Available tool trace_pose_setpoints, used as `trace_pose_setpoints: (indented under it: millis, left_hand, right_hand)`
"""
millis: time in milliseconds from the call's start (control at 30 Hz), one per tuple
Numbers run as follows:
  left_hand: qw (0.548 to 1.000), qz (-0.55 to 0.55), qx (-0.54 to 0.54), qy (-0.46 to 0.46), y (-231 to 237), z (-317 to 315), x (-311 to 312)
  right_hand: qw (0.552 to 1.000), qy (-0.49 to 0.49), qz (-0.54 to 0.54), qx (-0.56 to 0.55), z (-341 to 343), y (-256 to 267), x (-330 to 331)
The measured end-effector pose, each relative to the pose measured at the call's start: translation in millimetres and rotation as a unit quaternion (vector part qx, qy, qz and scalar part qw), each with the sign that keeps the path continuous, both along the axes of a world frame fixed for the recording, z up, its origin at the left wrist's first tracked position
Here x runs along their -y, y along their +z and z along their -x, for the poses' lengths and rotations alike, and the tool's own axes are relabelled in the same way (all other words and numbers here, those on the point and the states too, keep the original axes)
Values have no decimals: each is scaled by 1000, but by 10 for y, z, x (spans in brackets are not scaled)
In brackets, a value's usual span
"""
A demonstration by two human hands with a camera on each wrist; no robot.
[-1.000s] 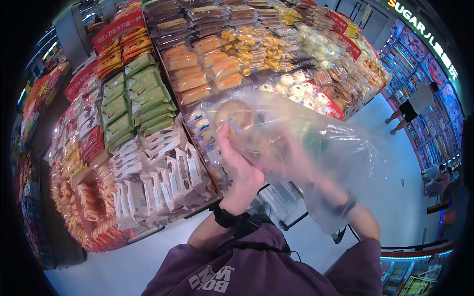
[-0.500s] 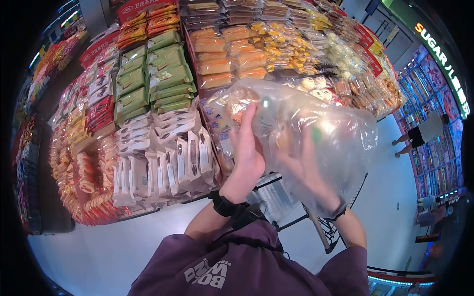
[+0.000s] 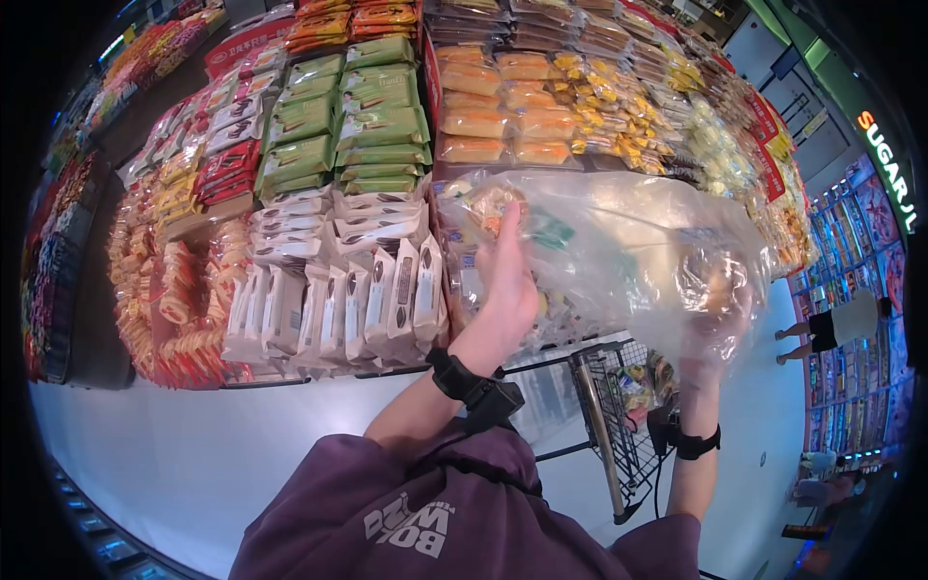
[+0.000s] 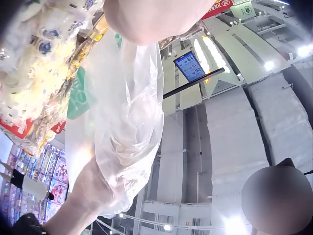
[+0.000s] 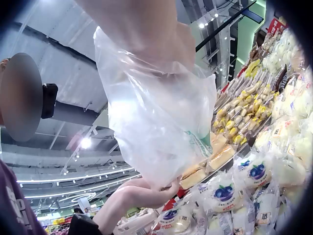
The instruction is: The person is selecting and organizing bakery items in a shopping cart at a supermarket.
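A large clear plastic bag (image 3: pixel 619 242) with green print stretches between both hands, over the snack display. My left hand (image 3: pixel 507 285) grips its left end, with the thumb upright along the film and the other fingers partly hidden. In the right wrist view, the left hand (image 5: pixel 139 196) holds the lower corner of the bag (image 5: pixel 151 127). My right hand (image 3: pixel 715 333) is at the other end, its fingers blurred behind the film; whether they are curled on the plastic I cannot tell. From the left wrist, the right hand (image 4: pixel 90 186) shows with film wrapped around its fingers.
White-wrapped snacks (image 3: pixel 333 290), green packs (image 3: pixel 382 111) and wrapped orange-topped cakes (image 3: pixel 474 121) fill the sloping display. Blueberry-printed packs (image 5: pixel 227 191) lie close beneath the hands. A shopping cart (image 3: pixel 619 425) with goods stands below the right arm. Another person (image 3: pixel 851 324) is at the shelves on the right.
The right hand has moved right and away from the left hand, pulling the bag out longer. The head view has turned right; the left hand keeps its hold.
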State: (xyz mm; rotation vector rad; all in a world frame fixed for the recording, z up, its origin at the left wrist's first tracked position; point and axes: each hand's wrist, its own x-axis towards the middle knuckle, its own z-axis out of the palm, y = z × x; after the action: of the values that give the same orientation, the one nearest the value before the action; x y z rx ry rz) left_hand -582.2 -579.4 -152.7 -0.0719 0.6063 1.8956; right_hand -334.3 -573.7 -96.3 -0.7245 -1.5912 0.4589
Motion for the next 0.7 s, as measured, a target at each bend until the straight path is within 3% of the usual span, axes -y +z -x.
trace_pose_setpoints:
  millis: [67,167,267,400,500,533,600,700]
  left_hand:
    - [1000,-8,4,-18,-35,46,-45]
    - [1000,-16,13,-4,-139,76,-207]
    - [999,-15,34,3,-407,113,-509]
    - [997,-48,48,-23,-621,109,-714]
    - [993,-15,114,28,120,-110,-313]
    - [990,-14,140,-13,201,-158,-188]
    - [977,-8,193,-95,285,-203,125]
    - [981,-70,17,-180,598,-428,547]
  right_hand:
    - [963,36,86,-255,-93,253,-76]
    - [880,74,117,-455,-260,638,-122]
    - [875,24,56,-480,-319,770,-167]
    - [881,64,82,-461,-409,801,-162]
    - [897,16,120,-424,-368,777,-163]
    - [902,-3,129,-412,-347,764,-181]
    - [922,51,134,-359,-289,703,-171]
    - [987,-23,75,-143,-166,524,-140]
